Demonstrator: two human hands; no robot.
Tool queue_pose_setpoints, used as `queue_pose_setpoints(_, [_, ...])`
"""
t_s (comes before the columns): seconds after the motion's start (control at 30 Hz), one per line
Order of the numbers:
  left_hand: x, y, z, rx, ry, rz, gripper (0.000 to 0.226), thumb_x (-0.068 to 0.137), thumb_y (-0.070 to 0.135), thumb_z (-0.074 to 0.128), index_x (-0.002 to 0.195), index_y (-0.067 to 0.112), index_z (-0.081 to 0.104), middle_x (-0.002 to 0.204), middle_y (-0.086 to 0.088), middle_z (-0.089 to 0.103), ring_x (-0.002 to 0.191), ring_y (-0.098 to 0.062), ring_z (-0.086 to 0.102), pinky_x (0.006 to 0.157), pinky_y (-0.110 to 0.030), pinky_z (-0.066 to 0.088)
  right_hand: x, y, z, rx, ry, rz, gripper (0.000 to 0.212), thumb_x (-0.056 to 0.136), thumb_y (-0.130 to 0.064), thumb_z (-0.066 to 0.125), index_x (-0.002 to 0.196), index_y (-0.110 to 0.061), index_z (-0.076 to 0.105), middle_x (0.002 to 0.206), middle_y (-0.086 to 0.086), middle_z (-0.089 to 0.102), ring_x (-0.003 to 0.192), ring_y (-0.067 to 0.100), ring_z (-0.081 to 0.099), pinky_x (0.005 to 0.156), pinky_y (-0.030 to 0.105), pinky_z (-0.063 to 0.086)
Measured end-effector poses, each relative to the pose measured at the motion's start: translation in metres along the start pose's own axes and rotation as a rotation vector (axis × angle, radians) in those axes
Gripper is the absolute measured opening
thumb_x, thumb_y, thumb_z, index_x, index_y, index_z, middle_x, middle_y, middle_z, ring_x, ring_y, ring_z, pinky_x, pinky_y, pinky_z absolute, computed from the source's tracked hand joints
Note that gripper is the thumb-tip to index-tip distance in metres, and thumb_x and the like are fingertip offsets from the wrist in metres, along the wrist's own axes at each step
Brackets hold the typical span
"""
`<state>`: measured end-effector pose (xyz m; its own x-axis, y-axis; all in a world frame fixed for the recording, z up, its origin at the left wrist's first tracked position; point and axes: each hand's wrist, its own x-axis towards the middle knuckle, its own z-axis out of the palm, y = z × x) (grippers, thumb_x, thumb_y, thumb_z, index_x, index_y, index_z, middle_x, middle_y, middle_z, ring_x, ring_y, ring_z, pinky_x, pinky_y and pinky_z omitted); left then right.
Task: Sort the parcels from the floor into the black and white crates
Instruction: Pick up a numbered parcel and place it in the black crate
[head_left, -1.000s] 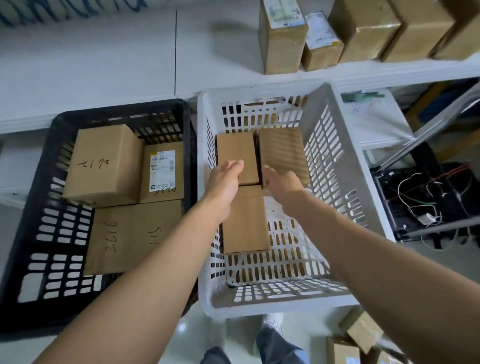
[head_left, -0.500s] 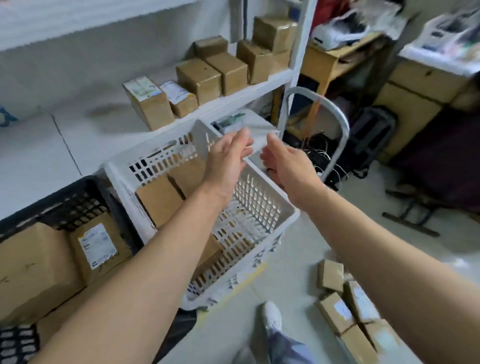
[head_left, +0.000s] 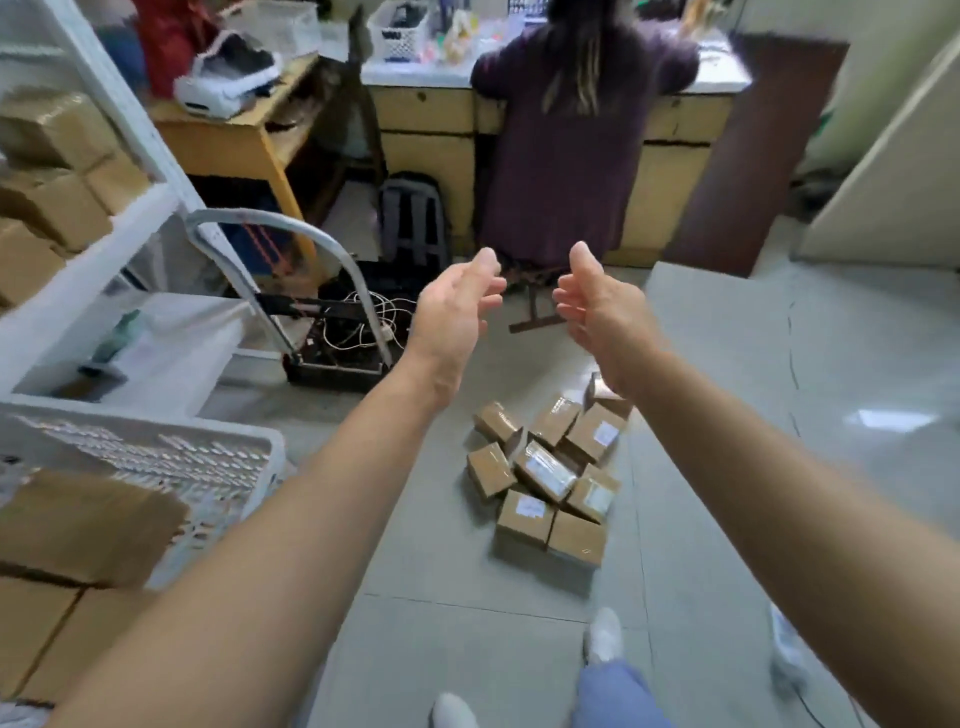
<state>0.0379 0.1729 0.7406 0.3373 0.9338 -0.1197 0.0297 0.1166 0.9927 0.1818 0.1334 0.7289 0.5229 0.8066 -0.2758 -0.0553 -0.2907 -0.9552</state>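
2 empty grips (head_left: 457, 317) (head_left: 597, 317) well above parcels (head_left: 545, 470)

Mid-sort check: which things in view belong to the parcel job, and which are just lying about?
Job: pile of parcels on the floor; white crate, partly filled; left hand and right hand, both empty.
Lying about: hand trolley; backpack; tangled cables; boxes on the shelf.

The parcels (head_left: 543, 473) below me are matt brown cardboard, and some carry glossy clear tape and white paper labels. The floor (head_left: 857, 364) is smooth grey tile with a sheen. Beside me the white crate (head_left: 156, 452) is slotted plastic, and the trolley handle (head_left: 249, 215) is dull metal tube.
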Motion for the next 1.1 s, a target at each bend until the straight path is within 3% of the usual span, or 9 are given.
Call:
queue_pose_setpoints(0.23, [0.060, -0.040, 0.135, 0.043, -0.128, -0.128, 0.031, 0.096, 0.044, 0.044, 0.100, 0.020, 0.063, 0.109, -0.002, 0.066, 0.101, -0.017, 0.061, 0.094, -0.036, 0.045, 0.067, 0.043, -0.125, 0.006, 0.103, 0.194, 0.046, 0.083, -0.064, 0.051, 0.088, -0.020, 0.062, 0.104, 0.001, 0.066, 0.102, 0.020, 0.061, 0.101, 0.043, 0.044])
queue_pose_setpoints(0.43, [0.111, -0.107, 0.204, 0.078, -0.085, -0.271, 0.030, 0.096, 0.044, 0.044, 0.093, 0.020, 0.062, 0.101, -0.001, 0.064, 0.096, -0.017, 0.060, 0.092, -0.038, 0.045, 0.139, 0.096, -0.178, -0.026, 0.083, 0.326, 0.049, 0.085, -0.062, 0.050, 0.090, -0.014, 0.062, 0.106, 0.006, 0.066, 0.103, 0.024, 0.061, 0.101, 0.044, 0.044])
queue_pose_setpoints(0.73, [0.189, -0.222, 0.206, 0.198, -0.054, -0.445, 0.029, 0.095, 0.043, 0.046, 0.081, 0.022, 0.058, 0.092, 0.001, 0.062, 0.090, -0.016, 0.058, 0.079, -0.029, 0.042, 0.216, 0.198, -0.168, 0.017, 0.084, 0.526, 0.048, 0.089, -0.060, 0.048, 0.089, -0.014, 0.060, 0.107, 0.006, 0.063, 0.107, 0.024, 0.057, 0.104, 0.044, 0.041])
queue_pose_setpoints(0.87, [0.227, -0.295, 0.196, 0.324, -0.103, -0.502, 0.031, 0.094, 0.046, 0.045, 0.081, 0.021, 0.059, 0.093, 0.000, 0.062, 0.091, -0.017, 0.058, 0.078, -0.031, 0.041, 0.250, 0.266, -0.150, 0.068, 0.155, 0.632, 0.054, 0.089, -0.061, 0.047, 0.110, -0.012, 0.060, 0.114, 0.009, 0.062, 0.110, 0.026, 0.057, 0.103, 0.043, 0.042])
queue_pose_setpoints(0.93, [0.244, -0.339, 0.191, 0.388, -0.126, -0.518, 0.032, 0.095, 0.046, 0.045, 0.081, 0.021, 0.059, 0.093, 0.000, 0.062, 0.092, -0.018, 0.058, 0.077, -0.030, 0.042, 0.266, 0.307, -0.140, 0.088, 0.192, 0.688, 0.056, 0.088, -0.062, 0.047, 0.110, -0.011, 0.058, 0.114, 0.013, 0.062, 0.107, 0.026, 0.059, 0.100, 0.040, 0.045])
queue_pose_setpoints(1.03, [0.264, -0.408, 0.183, 0.471, -0.164, -0.553, 0.032, 0.095, 0.047, 0.045, 0.083, 0.021, 0.060, 0.092, 0.002, 0.062, 0.093, -0.018, 0.058, 0.081, -0.032, 0.042, 0.287, 0.375, -0.124, 0.158, 0.231, 0.783, 0.070, 0.087, -0.063, 0.047, 0.133, -0.010, 0.048, 0.119, 0.006, 0.058, 0.100, 0.019, 0.058, 0.088, 0.032, 0.047])
queue_pose_setpoints(1.1, [0.276, -0.458, 0.177, 0.519, -0.183, -0.563, 0.034, 0.095, 0.046, 0.045, 0.079, 0.021, 0.059, 0.090, 0.001, 0.061, 0.089, -0.017, 0.057, 0.076, -0.030, 0.041, 0.299, 0.423, -0.114, 0.150, 0.251, 0.843, 0.070, 0.087, -0.064, 0.046, 0.131, -0.010, 0.049, 0.112, 0.003, 0.059, 0.093, 0.018, 0.059, 0.078, 0.030, 0.046])
